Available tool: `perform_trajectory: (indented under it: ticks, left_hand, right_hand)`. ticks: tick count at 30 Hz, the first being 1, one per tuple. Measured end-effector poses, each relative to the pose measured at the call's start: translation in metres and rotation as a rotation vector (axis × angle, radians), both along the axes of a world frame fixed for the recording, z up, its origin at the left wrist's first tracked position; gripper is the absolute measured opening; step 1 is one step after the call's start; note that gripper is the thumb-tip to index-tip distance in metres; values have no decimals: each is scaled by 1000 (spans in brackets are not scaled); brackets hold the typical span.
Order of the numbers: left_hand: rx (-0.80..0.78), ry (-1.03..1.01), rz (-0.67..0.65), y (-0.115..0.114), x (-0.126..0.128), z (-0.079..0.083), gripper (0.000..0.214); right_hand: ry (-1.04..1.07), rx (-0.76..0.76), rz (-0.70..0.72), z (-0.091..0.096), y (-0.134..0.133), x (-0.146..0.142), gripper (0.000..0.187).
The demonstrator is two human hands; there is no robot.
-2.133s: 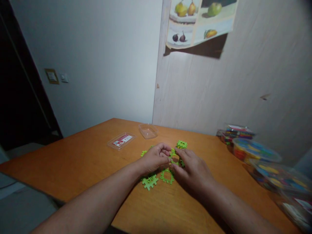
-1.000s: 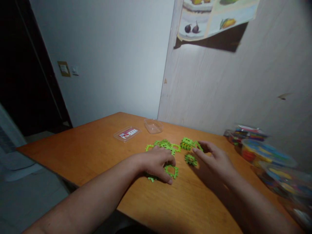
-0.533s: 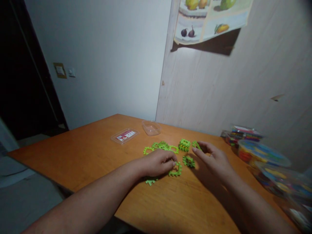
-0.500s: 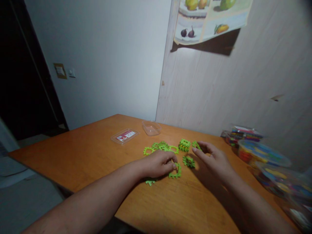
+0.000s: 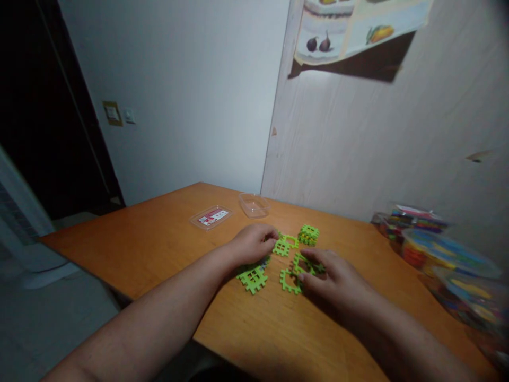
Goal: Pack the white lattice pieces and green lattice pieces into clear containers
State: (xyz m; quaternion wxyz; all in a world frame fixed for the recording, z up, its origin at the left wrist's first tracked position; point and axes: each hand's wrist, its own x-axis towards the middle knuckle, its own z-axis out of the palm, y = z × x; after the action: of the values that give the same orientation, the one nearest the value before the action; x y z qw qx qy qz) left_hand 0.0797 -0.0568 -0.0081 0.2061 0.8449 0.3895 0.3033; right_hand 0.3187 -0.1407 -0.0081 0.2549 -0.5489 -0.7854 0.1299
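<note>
Several flat green interlocking tiles (image 5: 253, 278) lie on the orange wooden table (image 5: 167, 249). My left hand (image 5: 253, 243) rests over the far tiles with its fingers curled, the fingertips at a green tile (image 5: 283, 245). Whether it grips that tile is unclear. My right hand (image 5: 333, 278) lies palm down with its fingertips on a green tile (image 5: 289, 281). Another tile (image 5: 304, 263) sits partly under those fingers. A small assembled green cube (image 5: 309, 234) stands just beyond both hands.
A clear plastic lid with a red label (image 5: 210, 217) and a clear tub (image 5: 254, 205) lie at the table's far side. Round containers of coloured pieces (image 5: 433, 246) crowd the right edge. A pale wall and a wooden panel with a fruit poster (image 5: 358, 26) stand behind.
My left hand moved away from the near tile to the far tiles. My right hand came back towards me and settled on the near tiles. The camera shifted slightly.
</note>
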Motion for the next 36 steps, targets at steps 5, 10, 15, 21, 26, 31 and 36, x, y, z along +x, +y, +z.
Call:
perform_trajectory:
  ticks: [5, 10, 15, 21, 26, 31, 36]
  left_hand:
    - [-169, 34, -24, -7, -14, 12, 15]
    - [-304, 103, -50, -13, -24, 20, 14]
    - [-282, 156, 32, -6, -25, 14, 11]
    - [-192, 279, 98, 6, -25, 9, 10]
    - [-150, 323, 148, 10, -24, 7, 11]
    - [-149, 310, 161, 8, -24, 8, 13]
    - [-144, 264, 192, 9, -28, 10, 14]
  right_hand:
    - [-174, -40, 112, -3, -6, -11, 47]
    - [-180, 11, 179, -2, -7, -14, 38]
    - [-121, 176, 163, 1, -17, -39, 34]
    - [-248, 219, 135, 0, -31, -84, 34]
    - [-312, 196, 86, -8, -28, -105, 36]
    - [-199, 118, 65, -1, -18, -96, 28]
    - [96, -35, -112, 16, 7, -29, 41]
